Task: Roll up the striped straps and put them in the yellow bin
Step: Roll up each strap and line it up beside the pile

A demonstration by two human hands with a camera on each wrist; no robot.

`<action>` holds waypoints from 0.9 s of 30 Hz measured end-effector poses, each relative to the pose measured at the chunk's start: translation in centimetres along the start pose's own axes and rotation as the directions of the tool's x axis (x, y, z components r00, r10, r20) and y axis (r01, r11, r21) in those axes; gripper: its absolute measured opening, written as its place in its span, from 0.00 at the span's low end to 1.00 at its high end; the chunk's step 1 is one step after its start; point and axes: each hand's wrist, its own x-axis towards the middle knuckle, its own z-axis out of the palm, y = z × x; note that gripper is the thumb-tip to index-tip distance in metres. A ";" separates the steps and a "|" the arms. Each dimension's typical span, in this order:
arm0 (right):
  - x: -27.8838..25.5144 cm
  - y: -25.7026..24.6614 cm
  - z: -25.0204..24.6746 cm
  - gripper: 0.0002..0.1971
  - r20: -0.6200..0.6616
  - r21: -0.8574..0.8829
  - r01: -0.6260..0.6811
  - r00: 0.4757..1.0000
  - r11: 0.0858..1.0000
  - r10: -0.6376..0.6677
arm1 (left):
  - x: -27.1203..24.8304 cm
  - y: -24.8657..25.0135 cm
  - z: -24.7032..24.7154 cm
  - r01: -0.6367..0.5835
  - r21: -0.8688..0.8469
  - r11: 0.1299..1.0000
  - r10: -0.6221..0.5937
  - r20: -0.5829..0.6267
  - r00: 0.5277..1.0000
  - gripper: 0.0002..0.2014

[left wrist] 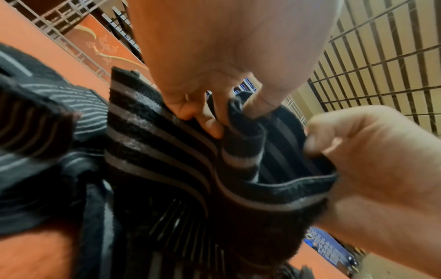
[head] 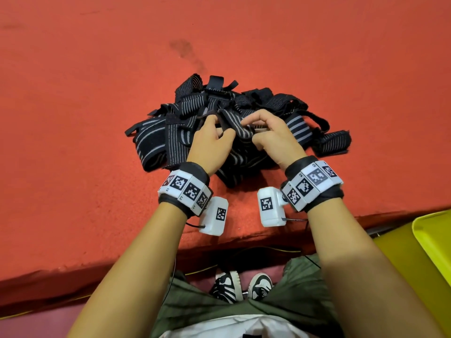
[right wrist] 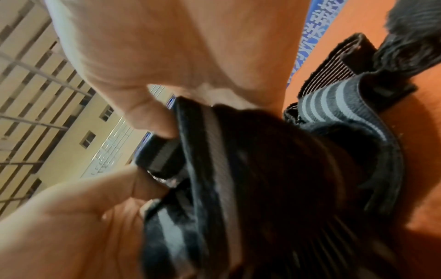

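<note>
A heap of black straps with grey stripes (head: 185, 111) lies on the red mat (head: 73, 118). Over its near side both hands hold one striped strap (head: 240, 131) between them. My left hand (head: 214, 136) pinches the strap's end between thumb and fingers; in the left wrist view that striped strap (left wrist: 171, 139) bunches under the left hand (left wrist: 214, 117). My right hand (head: 263, 132) grips the same strap, and the right wrist view has the right hand (right wrist: 152, 122) pinching the strap (right wrist: 210, 147). The yellow bin (head: 436, 237) stands at the lower right, partly cut off.
The mat's front edge (head: 146, 252) runs just below my wrists. Below it are my legs and shoes (head: 241, 286). Metal grating (left wrist: 381, 62) fills the background in the wrist views. Bare mat stretches left of and beyond the heap.
</note>
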 end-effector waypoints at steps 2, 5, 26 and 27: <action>0.2 -0.4 0.1 0.13 0.005 0.082 -0.035 0.999 0.996 0.034 | -0.3 -0.2 -0.2 -0.022 0.033 0.999 0.021 0.036 0.999 0.11; 0.8 -0.1 0.4 0.14 -0.104 0.013 0.007 0.995 1.000 -0.005 | -0.9 -0.3 -0.4 -0.091 0.095 0.991 0.081 0.102 0.991 0.13; 0.1 -0.7 -0.8 0.12 -0.002 0.061 0.069 0.998 0.996 -0.069 | -1.0 0.6 -0.5 -0.178 -0.207 0.962 0.208 0.132 0.969 0.18; 0.1 -0.6 -0.8 0.13 -0.003 0.043 0.053 0.999 0.998 -0.053 | -0.9 0.5 -0.4 -0.203 -0.188 0.961 0.231 0.139 0.963 0.20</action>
